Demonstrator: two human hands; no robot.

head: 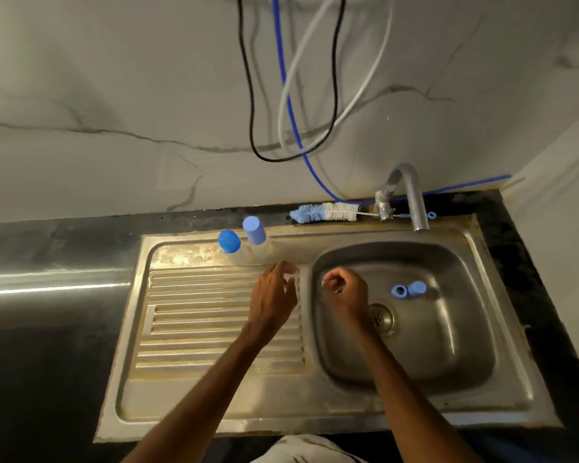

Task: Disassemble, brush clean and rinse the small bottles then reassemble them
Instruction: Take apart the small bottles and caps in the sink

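Head view: left hand [274, 297] grips a clear bottle [293, 274], right hand [346, 292] curled over the sink [348, 407], perhaps pinching something small.

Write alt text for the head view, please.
Over a steel sink, the left hand grips a small clear bottle; the right hand has curled fingers. Two blue caps lie in the basin, two capped bottles on the drainboard.
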